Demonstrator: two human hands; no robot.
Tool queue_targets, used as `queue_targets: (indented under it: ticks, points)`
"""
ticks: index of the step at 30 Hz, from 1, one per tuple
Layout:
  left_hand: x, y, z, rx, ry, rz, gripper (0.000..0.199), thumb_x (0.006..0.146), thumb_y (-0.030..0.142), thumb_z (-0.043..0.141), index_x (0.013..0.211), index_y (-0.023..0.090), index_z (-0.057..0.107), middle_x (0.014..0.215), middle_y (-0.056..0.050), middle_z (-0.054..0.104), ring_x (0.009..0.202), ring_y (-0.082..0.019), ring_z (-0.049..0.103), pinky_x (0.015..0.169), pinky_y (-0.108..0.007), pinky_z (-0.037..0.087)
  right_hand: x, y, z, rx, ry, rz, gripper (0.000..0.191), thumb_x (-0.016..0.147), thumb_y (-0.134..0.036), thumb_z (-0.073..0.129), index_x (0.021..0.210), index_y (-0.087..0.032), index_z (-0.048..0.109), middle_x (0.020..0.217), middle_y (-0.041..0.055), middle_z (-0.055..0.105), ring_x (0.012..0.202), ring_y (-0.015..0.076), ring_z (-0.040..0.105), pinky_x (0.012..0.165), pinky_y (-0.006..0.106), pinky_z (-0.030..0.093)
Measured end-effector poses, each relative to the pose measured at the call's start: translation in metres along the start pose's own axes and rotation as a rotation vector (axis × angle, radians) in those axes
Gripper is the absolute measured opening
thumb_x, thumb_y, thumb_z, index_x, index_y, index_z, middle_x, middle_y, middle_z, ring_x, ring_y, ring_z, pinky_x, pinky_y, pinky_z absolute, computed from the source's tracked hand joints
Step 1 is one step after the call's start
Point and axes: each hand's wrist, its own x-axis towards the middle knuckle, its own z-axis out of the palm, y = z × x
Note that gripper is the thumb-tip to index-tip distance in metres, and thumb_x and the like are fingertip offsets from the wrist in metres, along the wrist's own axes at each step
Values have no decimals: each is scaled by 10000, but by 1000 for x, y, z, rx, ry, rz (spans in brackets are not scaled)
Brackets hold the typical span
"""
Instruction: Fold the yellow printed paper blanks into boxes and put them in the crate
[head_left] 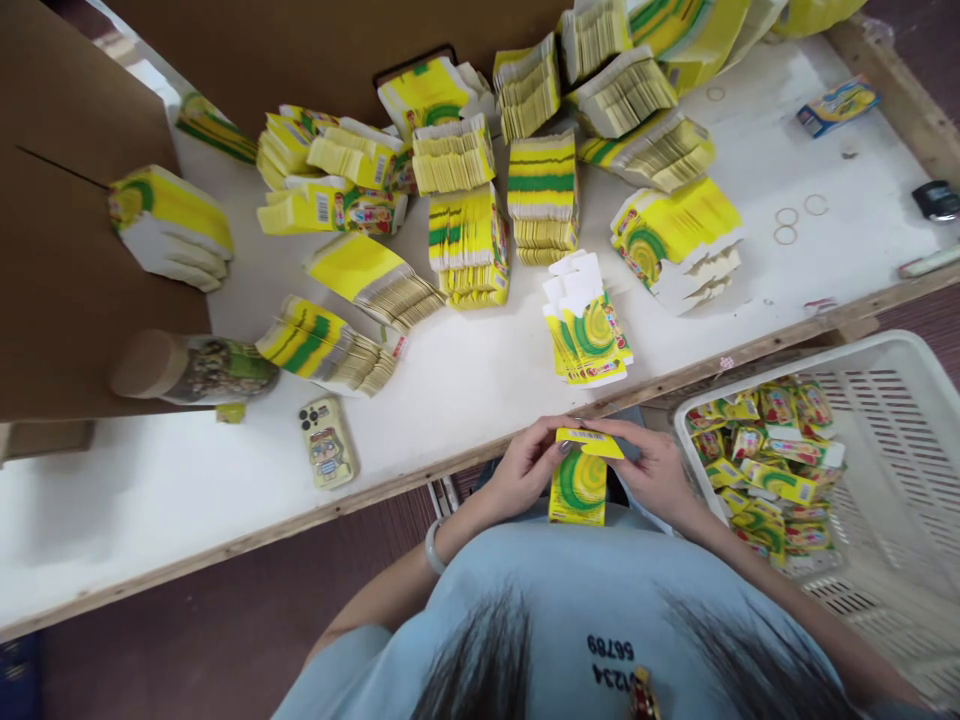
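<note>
A small yellow carton (578, 490) with a green swirl is held close to my body, just off the table's front edge. My left hand (531, 462) grips its left side, thumb on the front near the top. On the opposite side, my right hand (651, 470) closes on the carton's upper flap (592, 441), which stands folded outward. Straight ahead on the table lies a loose pile of flat cartons (589, 325) with white flaps. What the cartons contain, if anything, is hidden.
Several stacks of flat cartons (541, 185) cover the white table (450, 390). A phone (327, 445) and a lidded jar (199, 368) lie at left. Rubber bands (786, 217) and a blue box (838, 105) are at right. Filled cartons or packs (780, 480) sit in a white basket (900, 400).
</note>
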Motion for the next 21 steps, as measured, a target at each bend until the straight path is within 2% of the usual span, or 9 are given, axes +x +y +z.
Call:
queue_targets:
  ticks: [2, 4, 6, 7, 9, 11, 14, 16, 21]
  points:
    - [-2, -3, -3, -7, -21, 8, 491, 981, 589, 631, 1262, 189, 673, 1164, -113, 746, 970, -202, 705, 867, -314, 565, 0, 1, -5, 15, -44, -38, 305, 977, -474, 670, 1192, -296, 793, 1102, 70, 836, 1035, 242, 800, 945, 391, 649]
    - [-4, -5, -6, -32, -40, 28, 583, 909, 657, 690, 1245, 182, 678, 1154, -121, 751, 945, -211, 714, 852, -323, 576, 1, 0, -8, 52, -95, -69, 502, 892, -627, 723, 1241, -271, 782, 1174, 108, 822, 1101, 281, 785, 1002, 431, 632]
    - [-5, -3, -8, -31, -13, 65, 613, 911, 708, 644, 1206, 173, 693, 1127, -128, 760, 933, -221, 718, 863, -344, 581, 2, -4, -10, 97, -144, -61, 661, 852, -746, 683, 1279, -249, 768, 1219, 135, 806, 1153, 308, 765, 1033, 455, 614]
    - [-5, -2, -8, -17, 14, 76, 587, 947, 701, 593, 1177, 173, 703, 1116, -127, 764, 944, -223, 719, 884, -355, 579, 3, -8, -10, 120, -164, -31, 661, 877, -752, 645, 1284, -246, 764, 1227, 136, 802, 1164, 307, 760, 1027, 451, 616]
    - [-5, 3, -8, 25, 73, 73, 513, 1017, 636, 518, 1124, 176, 718, 1099, -116, 768, 967, -218, 717, 905, -355, 570, 3, -15, -9, 173, -196, 81, 541, 956, -655, 613, 1297, -258, 748, 1260, 123, 789, 1157, 283, 760, 961, 412, 642]
    - [-4, 7, -7, 57, 87, 50, 447, 1029, 578, 537, 1116, 177, 714, 1069, -99, 768, 940, -204, 715, 857, -327, 569, 3, -22, -7, 232, -231, 208, 434, 982, -493, 647, 1357, -279, 697, 1356, 105, 743, 1168, 253, 752, 886, 358, 661]
    - [-5, 8, -5, 72, 59, 41, 414, 1019, 541, 576, 1174, 171, 678, 1026, -89, 763, 838, -172, 696, 754, -278, 549, 3, -30, -3, 294, -278, 323, 509, 930, -329, 692, 1431, -287, 615, 1453, 99, 679, 1183, 233, 741, 860, 329, 663]
    - [-6, 7, -3, 86, 56, 49, 399, 1024, 525, 576, 1186, 169, 657, 1024, -90, 758, 823, -161, 685, 740, -263, 539, 4, -33, -1, 311, -294, 366, 542, 893, -287, 701, 1426, -266, 605, 1389, 104, 713, 1103, 222, 763, 846, 326, 662]
    - [-7, 4, -2, 158, 69, 58, 420, 1022, 539, 574, 1194, 163, 650, 999, -90, 749, 805, -157, 673, 728, -257, 531, 11, -39, -4, 349, -335, 471, 544, 856, -264, 697, 1388, -212, 595, 1049, 56, 793, 779, 167, 757, 706, 288, 637]
